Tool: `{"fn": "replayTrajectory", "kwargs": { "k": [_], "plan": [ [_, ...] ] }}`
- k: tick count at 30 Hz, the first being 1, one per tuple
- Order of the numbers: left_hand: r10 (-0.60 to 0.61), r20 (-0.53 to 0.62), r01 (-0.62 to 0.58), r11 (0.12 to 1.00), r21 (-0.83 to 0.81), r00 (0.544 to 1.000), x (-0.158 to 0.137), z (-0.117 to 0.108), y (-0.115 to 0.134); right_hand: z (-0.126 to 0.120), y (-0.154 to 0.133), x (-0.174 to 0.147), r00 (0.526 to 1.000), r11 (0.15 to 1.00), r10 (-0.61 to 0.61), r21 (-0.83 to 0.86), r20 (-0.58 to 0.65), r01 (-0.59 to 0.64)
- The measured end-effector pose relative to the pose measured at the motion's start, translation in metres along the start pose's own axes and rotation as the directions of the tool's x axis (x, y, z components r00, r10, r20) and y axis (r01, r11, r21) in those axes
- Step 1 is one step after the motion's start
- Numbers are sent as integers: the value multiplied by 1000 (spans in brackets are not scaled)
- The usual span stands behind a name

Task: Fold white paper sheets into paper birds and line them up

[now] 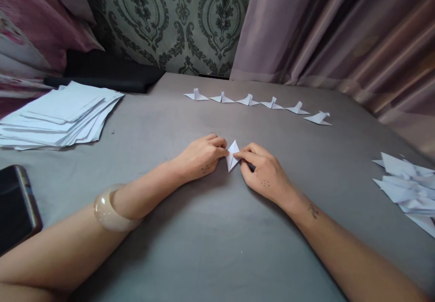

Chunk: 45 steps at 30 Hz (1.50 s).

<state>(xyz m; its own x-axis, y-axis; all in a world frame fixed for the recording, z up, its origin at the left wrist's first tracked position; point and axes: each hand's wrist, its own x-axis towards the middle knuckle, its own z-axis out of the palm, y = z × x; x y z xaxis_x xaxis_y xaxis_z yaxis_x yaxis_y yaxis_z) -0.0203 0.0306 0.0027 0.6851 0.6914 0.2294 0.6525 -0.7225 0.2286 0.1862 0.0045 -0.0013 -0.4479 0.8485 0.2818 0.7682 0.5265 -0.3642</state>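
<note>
A small white sheet folded into a diamond [233,156] lies on the grey surface between my hands, a crease running down its middle. My left hand [203,157] is closed at its left corner, thumb and index finger on the edge. From the other side, my right hand [263,168] grips the right corner, its index finger reaching onto the paper and the other fingers curled. Beyond my hands, several folded paper birds [248,100] stand in a curved row. At the right edge lies a pile of other folded white paper pieces [408,186].
A stack of loose white paper [57,116] sits at the left, with a dark phone [16,207] nearer me. Behind the stack is a folded black cloth [112,71]. Purple curtains [322,25] and a patterned wall [183,16] border the grey-covered surface [190,247].
</note>
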Motion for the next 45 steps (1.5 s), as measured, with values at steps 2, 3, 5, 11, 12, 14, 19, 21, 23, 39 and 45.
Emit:
{"fn": "replayTrajectory", "kwargs": {
  "k": [2, 3, 5, 11, 12, 14, 19, 21, 23, 39, 45],
  "plan": [
    [10, 10, -10, 1000, 24, 1000, 0, -1, 1, 0, 0, -4, 1000, 1000, 9, 0, -23, -9],
    [14, 13, -14, 999, 35, 1000, 0, -1, 1, 0, 0, -5, 1000, 1000, 4, -23, -24, -4],
    [12, 15, -13, 999, 49, 1000, 0, -1, 2, -1, -1, -7, 1000, 997, -11, -77, -8, 10],
    [-39, -31, 36, 995, -91, 999, 0, 3, -4, -7, 0, -9, 999, 997, 43, -59, -4, -43],
    [-54, -44, 48, 990, -131, 998, 0, 4, -5, -7, 1, -8, 998, 997, 65, -31, -15, -66],
    [-98, -68, 82, 976, -203, 993, 1, 5, -6, -6, 3, -7, 993, 994, 106, 36, -51, -104],
    [-326, -109, 270, 896, -353, 939, 5, 4, 0, 0, 5, -5, 978, 981, 167, 120, -122, -152],
    [-368, -85, 308, 867, -393, 926, 7, 3, 2, 2, 5, -5, 981, 984, 155, 109, -115, -143],
    [-375, -57, 320, 852, -415, 925, 8, 4, 3, 4, 6, -5, 985, 986, 141, 107, -100, -130],
    [-392, -31, 323, 798, -509, 919, 9, 6, 2, 6, 7, 15, 907, 865, 419, 322, -41, -385],
    [-409, 10, 337, 736, -587, 912, 9, 6, 3, 5, 9, 11, 931, 864, 366, 371, -1, -340]
  ]
}}
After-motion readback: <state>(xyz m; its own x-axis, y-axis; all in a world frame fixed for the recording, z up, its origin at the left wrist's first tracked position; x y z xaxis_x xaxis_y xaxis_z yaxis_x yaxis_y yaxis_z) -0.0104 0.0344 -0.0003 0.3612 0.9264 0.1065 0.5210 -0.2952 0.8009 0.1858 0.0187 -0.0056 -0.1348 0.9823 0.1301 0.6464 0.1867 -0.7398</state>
